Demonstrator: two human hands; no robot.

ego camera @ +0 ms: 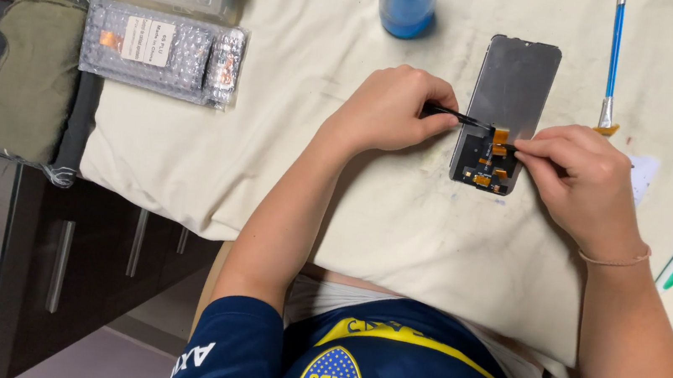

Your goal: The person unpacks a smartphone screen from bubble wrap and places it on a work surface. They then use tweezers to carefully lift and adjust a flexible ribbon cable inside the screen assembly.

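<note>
Fingers of the left hand (388, 106) are curled tight, pinching black tweezers (456, 116) whose tip sits on the orange flex cable (499, 137). Right hand (582, 179) has its fingertips (519, 153) pinched right at that same cable. Phone screen assembly (510, 90) lies back-side up on the stained cream cloth (290, 150), just below the blue jar (407, 1).

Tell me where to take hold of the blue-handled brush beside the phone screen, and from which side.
Grip the blue-handled brush at mid-handle, coming from its right. It lies flat on the cloth, handle pointing away from the person, so fingers can pinch across the thin shaft. The phone screen lies close on its left, and the bristle end sits beside the right hand.
</note>
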